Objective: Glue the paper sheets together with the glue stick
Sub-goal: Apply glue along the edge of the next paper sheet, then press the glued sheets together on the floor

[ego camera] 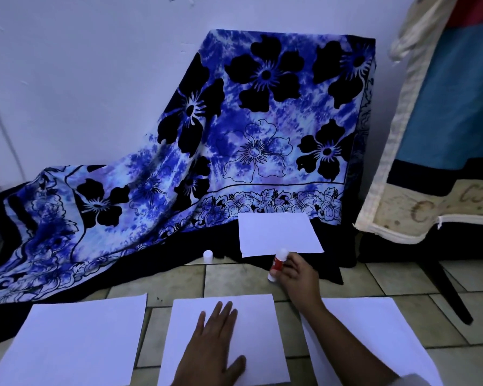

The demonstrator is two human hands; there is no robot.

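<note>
Three white paper sheets lie side by side on the tiled floor: a left sheet (73,341), a middle sheet (251,324) and a right sheet (374,324). My left hand (215,349) rests flat with fingers spread on the middle sheet. My right hand (296,277) holds the red and white glue stick (277,263), uncapped, with its tip up near a fourth sheet (276,232) lying farther away on the dark cloth. The white cap (208,254) stands on the floor to the left of that sheet.
A blue floral cloth (234,129) drapes over a box against the wall. A beige cushion edge (396,224) and a dark furniture leg (446,291) stand at the right. Tiled floor (234,277) shows between the sheets.
</note>
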